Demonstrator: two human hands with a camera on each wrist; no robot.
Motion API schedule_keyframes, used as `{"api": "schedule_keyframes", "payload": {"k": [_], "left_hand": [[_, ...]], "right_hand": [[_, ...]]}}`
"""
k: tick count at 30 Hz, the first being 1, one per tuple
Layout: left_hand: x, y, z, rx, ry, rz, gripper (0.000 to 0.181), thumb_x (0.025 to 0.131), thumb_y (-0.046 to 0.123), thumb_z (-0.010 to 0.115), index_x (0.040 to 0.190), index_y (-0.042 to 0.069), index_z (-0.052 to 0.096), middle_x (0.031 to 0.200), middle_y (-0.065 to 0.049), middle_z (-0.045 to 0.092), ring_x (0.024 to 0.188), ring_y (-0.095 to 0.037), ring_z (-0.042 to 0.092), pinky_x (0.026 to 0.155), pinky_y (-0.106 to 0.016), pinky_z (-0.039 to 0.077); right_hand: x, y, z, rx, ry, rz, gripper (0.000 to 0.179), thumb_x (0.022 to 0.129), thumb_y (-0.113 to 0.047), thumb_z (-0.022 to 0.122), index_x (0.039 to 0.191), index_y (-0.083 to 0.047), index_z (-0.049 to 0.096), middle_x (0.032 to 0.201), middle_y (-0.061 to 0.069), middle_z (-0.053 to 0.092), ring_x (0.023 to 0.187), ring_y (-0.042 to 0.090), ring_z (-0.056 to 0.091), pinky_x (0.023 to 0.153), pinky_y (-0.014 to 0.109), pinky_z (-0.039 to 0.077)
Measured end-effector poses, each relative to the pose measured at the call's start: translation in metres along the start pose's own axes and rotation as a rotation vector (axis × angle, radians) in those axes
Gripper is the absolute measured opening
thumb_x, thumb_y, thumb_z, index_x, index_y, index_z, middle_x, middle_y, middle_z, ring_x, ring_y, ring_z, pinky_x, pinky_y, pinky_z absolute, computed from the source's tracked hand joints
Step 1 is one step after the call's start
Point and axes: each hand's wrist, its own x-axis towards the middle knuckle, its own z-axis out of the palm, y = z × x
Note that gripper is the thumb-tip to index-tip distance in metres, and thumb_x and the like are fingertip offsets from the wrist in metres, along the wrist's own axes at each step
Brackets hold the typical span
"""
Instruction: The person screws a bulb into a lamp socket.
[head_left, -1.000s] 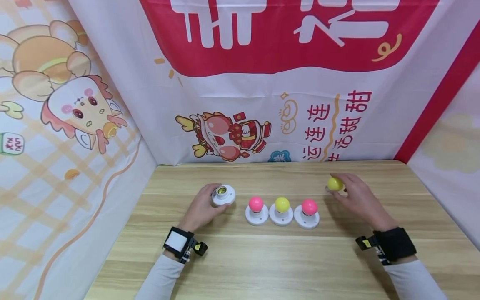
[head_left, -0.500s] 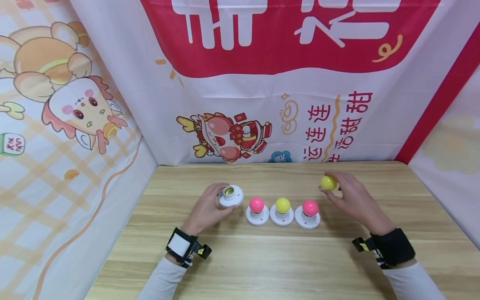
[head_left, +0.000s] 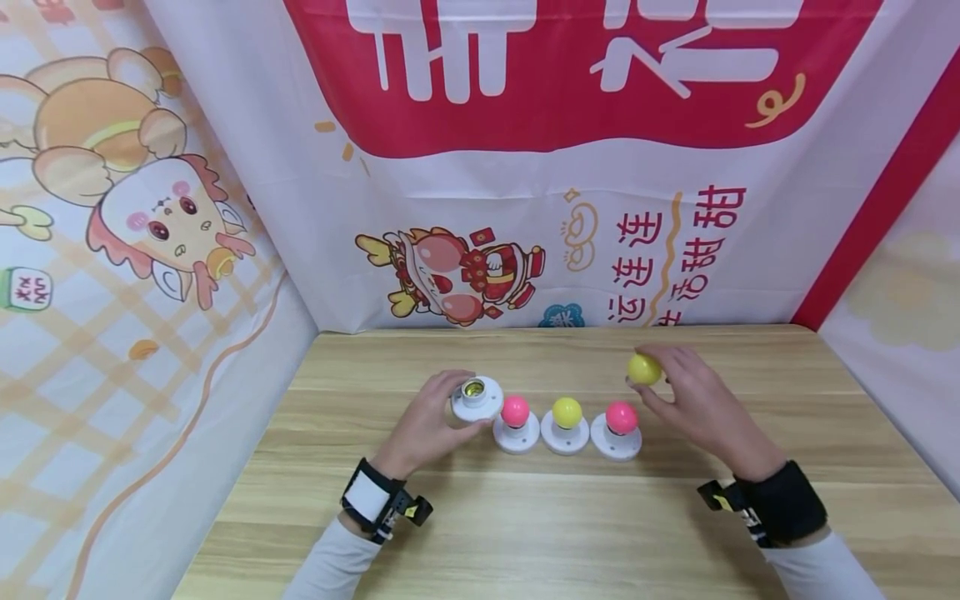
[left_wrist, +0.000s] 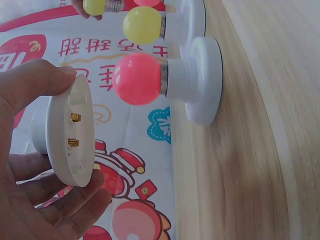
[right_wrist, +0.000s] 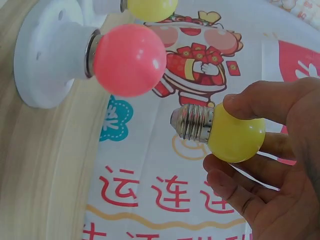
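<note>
My left hand [head_left: 427, 425] grips a round white bulb socket [head_left: 477, 400] by its edge, its brass-lined opening facing up. In the left wrist view, the hollow underside of that socket [left_wrist: 72, 132] shows two brass terminals. A yellow light bulb [head_left: 644, 369] is pinched between the thumb and fingers of my right hand [head_left: 693, 400]. The right wrist view shows its bare metal screw base [right_wrist: 194, 123] pointing away from the palm. Both held things are raised off the table. The held socket overlaps the nearest pink bulb [head_left: 515, 412] at its left side in the head view.
Three white sockets with bulbs stand in a row on the wooden table [head_left: 525, 525]: the left pink one, a yellow bulb [head_left: 567, 412] in the middle, and another pink bulb [head_left: 622, 417] at the right. A printed cloth [head_left: 465, 192] hangs behind the table's far edge.
My left hand has carried the socket rightward, up to the row's left end. My right hand has moved left with the yellow bulb. The three bulbs on the table stay put.
</note>
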Motion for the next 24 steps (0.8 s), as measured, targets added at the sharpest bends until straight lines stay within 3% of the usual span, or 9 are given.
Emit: {"api": "schedule_keyframes", "payload": {"k": [15, 24], "left_hand": [[0.000, 0.015, 0.010, 0.015, -0.033, 0.074, 0.076, 0.083, 0.029, 0.093, 0.147, 0.008, 0.059, 0.150, -0.010, 0.060, 0.140, -0.028, 0.058, 0.116, -0.048, 0.053], [0.003, 0.023, 0.015, 0.006, -0.049, 0.088, 0.075, 0.083, 0.033, 0.093, 0.146, 0.012, 0.060, 0.150, -0.006, 0.060, 0.140, -0.025, 0.058, 0.116, -0.049, 0.054]], "right_hand": [[0.001, -0.019, -0.004, -0.027, -0.038, -0.011, 0.066, 0.082, -0.010, 0.093, 0.139, -0.001, 0.061, 0.131, 0.019, 0.068, 0.117, 0.034, 0.065, 0.096, 0.057, 0.063], [0.003, -0.031, -0.008, -0.026, -0.020, -0.079, 0.069, 0.082, -0.012, 0.093, 0.142, -0.003, 0.061, 0.130, 0.016, 0.070, 0.116, 0.032, 0.066, 0.095, 0.055, 0.064]]}}
